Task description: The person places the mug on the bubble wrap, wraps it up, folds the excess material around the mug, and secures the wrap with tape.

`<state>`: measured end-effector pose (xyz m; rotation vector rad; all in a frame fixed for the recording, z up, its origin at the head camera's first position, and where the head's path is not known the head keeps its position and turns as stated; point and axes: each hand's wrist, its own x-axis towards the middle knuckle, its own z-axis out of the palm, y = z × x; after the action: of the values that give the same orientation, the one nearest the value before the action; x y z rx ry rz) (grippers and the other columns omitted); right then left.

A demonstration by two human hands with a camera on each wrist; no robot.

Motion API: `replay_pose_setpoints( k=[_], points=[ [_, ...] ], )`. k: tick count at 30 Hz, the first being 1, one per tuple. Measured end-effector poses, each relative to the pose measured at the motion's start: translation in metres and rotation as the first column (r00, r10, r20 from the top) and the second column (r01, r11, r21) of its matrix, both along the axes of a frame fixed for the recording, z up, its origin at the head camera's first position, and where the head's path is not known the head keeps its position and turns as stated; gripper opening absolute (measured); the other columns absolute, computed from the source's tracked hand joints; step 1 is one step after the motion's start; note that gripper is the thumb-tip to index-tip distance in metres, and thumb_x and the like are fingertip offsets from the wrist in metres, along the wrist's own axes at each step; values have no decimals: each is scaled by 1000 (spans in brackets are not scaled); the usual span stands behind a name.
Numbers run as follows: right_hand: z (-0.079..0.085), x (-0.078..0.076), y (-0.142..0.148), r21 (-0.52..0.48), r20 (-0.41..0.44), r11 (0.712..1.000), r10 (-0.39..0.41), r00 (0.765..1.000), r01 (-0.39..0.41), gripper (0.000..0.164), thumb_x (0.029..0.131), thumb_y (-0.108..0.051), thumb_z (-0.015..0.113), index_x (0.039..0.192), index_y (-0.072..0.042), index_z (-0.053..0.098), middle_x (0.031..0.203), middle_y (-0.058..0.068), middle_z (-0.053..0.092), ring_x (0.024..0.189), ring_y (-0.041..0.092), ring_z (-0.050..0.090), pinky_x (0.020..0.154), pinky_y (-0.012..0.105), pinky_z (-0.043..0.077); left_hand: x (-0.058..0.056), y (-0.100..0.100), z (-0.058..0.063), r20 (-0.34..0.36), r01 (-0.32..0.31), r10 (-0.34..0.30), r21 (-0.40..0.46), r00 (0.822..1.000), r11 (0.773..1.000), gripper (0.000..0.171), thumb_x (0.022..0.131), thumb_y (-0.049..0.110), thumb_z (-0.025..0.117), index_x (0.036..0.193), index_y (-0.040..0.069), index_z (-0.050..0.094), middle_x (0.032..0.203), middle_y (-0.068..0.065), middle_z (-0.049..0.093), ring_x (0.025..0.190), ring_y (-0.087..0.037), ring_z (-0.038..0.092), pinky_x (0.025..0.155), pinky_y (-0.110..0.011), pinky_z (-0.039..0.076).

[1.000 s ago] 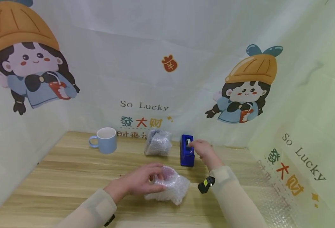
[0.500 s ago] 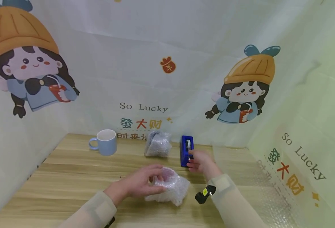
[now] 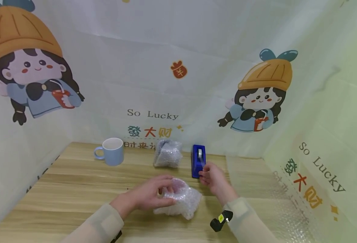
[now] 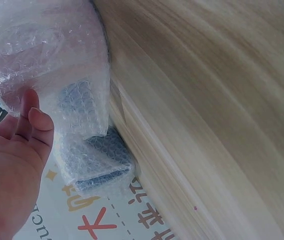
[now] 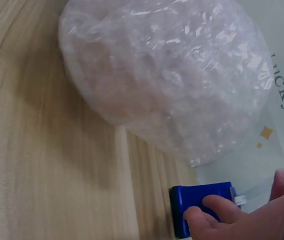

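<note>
My left hand [image 3: 152, 194] grips the near bubble-wrapped bundle [image 3: 184, 199], its fingers over the bundle's round top and its thumb along the side. Pinkish colour shows through the plastic. In the left wrist view the bundle [image 4: 46, 55] fills the top left, above the curled fingers [image 4: 41, 120]. Over the front of the blue tape dispenser [image 3: 198, 168], my right hand [image 3: 215, 179] pinches the end of a clear tape strip that runs from the roll. In the right wrist view two fingers [image 5: 222, 207] rest against the dispenser's blue body [image 5: 184, 195].
Behind the near bundle stands a second bubble-wrapped bundle [image 3: 168, 153], bluish inside. At the back left is a light blue mug [image 3: 113, 152]. A sheet of bubble wrap [image 3: 287, 202] lies along the right side of the wooden table [image 3: 84, 189], below a printed cloth backdrop [image 3: 154, 84].
My right hand has come down from the tape roll to the dispenser's front end, and then drawn slightly up and back. The left hand and bundle stay in place.
</note>
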<state>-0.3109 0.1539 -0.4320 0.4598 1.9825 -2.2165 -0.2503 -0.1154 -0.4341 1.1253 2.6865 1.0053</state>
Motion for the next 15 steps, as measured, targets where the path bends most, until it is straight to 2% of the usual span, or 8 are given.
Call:
replay_pose_setpoints(
  k=[1, 5, 8, 9, 10, 12, 13, 15],
  points=[
    [-1, 1, 1, -19, -21, 1000, 1, 1000, -2, 8, 85, -8, 46, 79, -13, 47, 120, 28, 66, 84, 24, 64, 78, 35, 48, 0, 0, 0, -4, 0, 0, -2, 1000, 1000, 28, 92, 55, 69, 101, 28, 67, 150, -4, 51, 100, -7, 59, 90, -30, 54],
    [-8, 3, 3, -73, -88, 997, 31, 996, -37, 14, 78, -5, 39, 70, -17, 39, 148, 34, 47, 68, 20, 54, 79, 36, 40, 0, -1, 0, -17, -6, 6, -6, 1000, 1000, 28, 92, 55, 68, 100, 28, 67, 149, -4, 52, 103, -8, 60, 91, -31, 54],
    [-11, 5, 4, -94, -109, 993, 63, 992, -73, 11, 75, -4, 36, 72, -15, 36, 155, 34, 37, 87, 34, 61, 101, 46, 40, 0, -1, 0, -22, 1, -1, -1, 1000, 1000, 27, 93, 54, 68, 100, 28, 67, 148, -4, 52, 102, -8, 60, 90, -30, 54],
    [-12, 6, 4, -97, -111, 992, 64, 992, -75, 11, 75, -4, 36, 71, -14, 36, 156, 33, 36, 100, 42, 62, 106, 49, 36, 0, 0, 0, -21, 4, -4, 3, 1000, 1000, 27, 93, 54, 69, 100, 28, 67, 147, -3, 53, 102, -8, 60, 90, -30, 54],
    [-12, 8, 4, -95, -110, 992, 68, 992, -78, 10, 77, -4, 36, 74, -13, 38, 156, 33, 36, 113, 46, 58, 109, 49, 34, 0, 0, 0, -19, 7, -7, 5, 1000, 1000, 27, 93, 53, 69, 101, 27, 67, 146, -3, 53, 101, -7, 59, 89, -30, 54],
    [-14, 14, 5, -66, -88, 995, 74, 993, -80, 10, 79, -5, 37, 84, -10, 44, 148, 32, 45, 126, 46, 53, 111, 49, 36, 0, 0, -1, -17, 9, -9, 6, 1000, 1000, 27, 93, 54, 68, 100, 28, 67, 146, -2, 53, 98, -6, 59, 88, -29, 54],
    [-15, 17, 5, -45, -70, 996, 70, 995, -73, 11, 80, -6, 40, 88, -9, 47, 138, 29, 54, 122, 43, 58, 106, 46, 42, 0, 0, -1, -17, 9, -9, 6, 1000, 1000, 27, 93, 54, 69, 100, 28, 66, 146, -2, 53, 98, -6, 58, 88, -29, 54],
    [-16, 23, 5, 11, -34, 998, 56, 998, -56, 8, 83, -8, 45, 86, -10, 53, 115, 17, 66, 99, 30, 67, 86, 36, 49, 0, 0, -2, -20, 7, -7, 7, 1000, 1000, 26, 92, 54, 69, 99, 29, 65, 146, -1, 53, 97, -6, 58, 86, -28, 53]
  ],
)
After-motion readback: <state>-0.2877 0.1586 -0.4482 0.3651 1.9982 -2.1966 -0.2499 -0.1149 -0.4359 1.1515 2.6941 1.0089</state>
